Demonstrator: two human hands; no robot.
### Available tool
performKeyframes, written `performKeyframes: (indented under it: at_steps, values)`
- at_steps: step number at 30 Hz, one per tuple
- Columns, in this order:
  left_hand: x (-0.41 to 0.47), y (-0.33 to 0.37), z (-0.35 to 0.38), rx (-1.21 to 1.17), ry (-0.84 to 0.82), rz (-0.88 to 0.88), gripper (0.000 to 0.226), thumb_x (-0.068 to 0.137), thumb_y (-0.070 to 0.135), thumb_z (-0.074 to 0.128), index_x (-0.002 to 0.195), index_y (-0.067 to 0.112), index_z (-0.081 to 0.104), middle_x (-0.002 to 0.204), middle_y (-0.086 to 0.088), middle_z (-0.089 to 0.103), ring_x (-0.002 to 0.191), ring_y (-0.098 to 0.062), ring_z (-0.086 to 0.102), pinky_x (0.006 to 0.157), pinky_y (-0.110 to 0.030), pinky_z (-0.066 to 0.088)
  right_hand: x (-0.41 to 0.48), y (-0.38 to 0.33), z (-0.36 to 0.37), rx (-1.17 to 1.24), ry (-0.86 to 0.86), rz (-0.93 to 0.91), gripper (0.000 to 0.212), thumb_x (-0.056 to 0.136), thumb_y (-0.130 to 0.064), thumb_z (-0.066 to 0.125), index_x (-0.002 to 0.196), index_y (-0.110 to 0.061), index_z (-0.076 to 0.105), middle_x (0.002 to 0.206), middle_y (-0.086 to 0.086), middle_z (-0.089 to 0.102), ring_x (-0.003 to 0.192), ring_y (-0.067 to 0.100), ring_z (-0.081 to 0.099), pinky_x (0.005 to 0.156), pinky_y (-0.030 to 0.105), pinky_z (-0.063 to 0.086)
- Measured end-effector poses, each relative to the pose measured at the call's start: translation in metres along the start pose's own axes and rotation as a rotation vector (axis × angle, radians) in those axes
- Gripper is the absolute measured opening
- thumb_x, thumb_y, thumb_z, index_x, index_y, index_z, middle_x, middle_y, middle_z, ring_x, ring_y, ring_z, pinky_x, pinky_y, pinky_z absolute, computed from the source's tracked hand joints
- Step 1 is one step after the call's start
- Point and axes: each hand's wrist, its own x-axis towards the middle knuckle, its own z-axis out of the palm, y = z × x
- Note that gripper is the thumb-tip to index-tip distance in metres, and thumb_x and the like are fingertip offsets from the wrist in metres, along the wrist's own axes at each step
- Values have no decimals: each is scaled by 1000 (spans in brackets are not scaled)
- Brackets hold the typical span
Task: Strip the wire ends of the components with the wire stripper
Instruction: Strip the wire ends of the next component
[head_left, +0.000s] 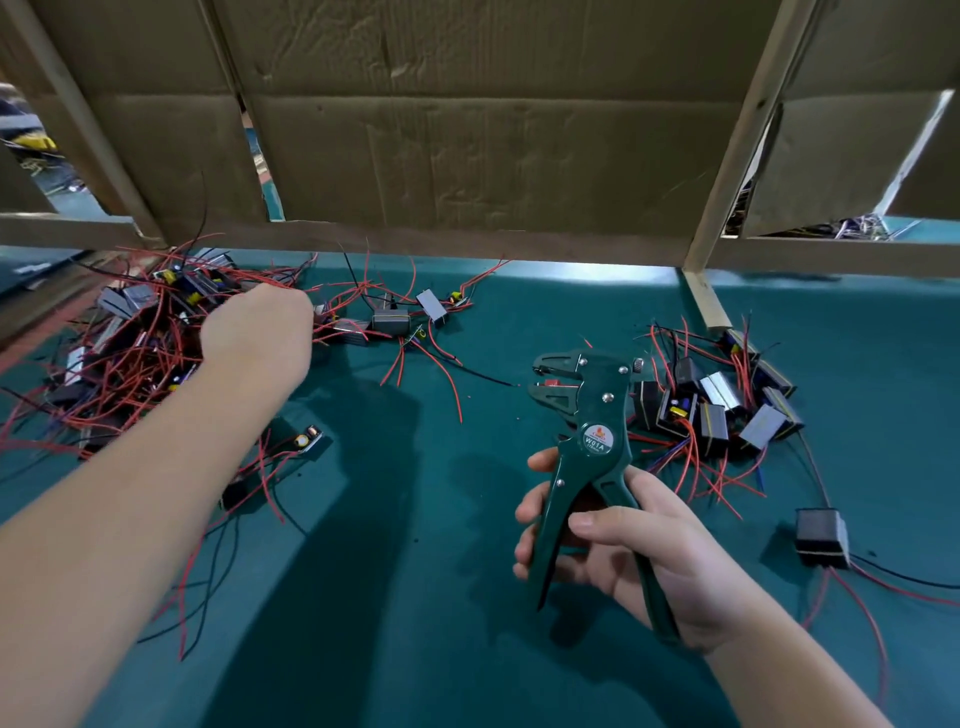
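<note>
My right hand grips the handles of a dark green wire stripper, held upright over the green table with its jaws apart and nothing between them. My left hand reaches far left into a tangled pile of components, small grey and black boxes with red and black wires. Its fingers are curled down and hidden behind the hand's back, so whether it holds anything does not show. A second heap of components lies just right of the stripper's head.
A few loose components lie at the back middle, one open board under my left forearm, one black box at the right. A cardboard wall in a wooden frame closes the back. The table is covered in green cloth.
</note>
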Motion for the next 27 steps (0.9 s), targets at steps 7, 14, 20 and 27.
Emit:
performKeyframes:
  at_steps: [7,14,20,27]
  values:
    - [14,-13,-12,-67,10,-56,32,93,27,59,69,9,48,92,-14,62,84,-35,59,66,-38,39,0,-1,0,-8,17,8,57,64,-6,68,120,0,54,98,27,61,81,43,60,77,54,51]
    - [11,-29,-38,-607,540,-77,28,91,42,58,92,18,72,91,-11,69,91,-37,61,67,-44,50,0,0,0,-5,10,9,55,65,-7,67,118,0,56,98,28,60,82,44,59,77,55,50]
    - [12,-28,-62,-1613,303,-68,16,94,29,62,81,20,57,85,-6,72,57,-10,68,53,-26,56,0,0,0,1,11,6,53,66,-5,66,118,0,56,97,28,60,82,44,60,77,56,50]
    - [-21,-9,-74,-1972,-19,141,20,98,24,53,81,15,52,77,-6,74,68,-17,72,56,-24,57,0,0,-1,45,18,-25,58,63,-6,67,119,3,55,97,29,60,80,44,60,76,56,50]
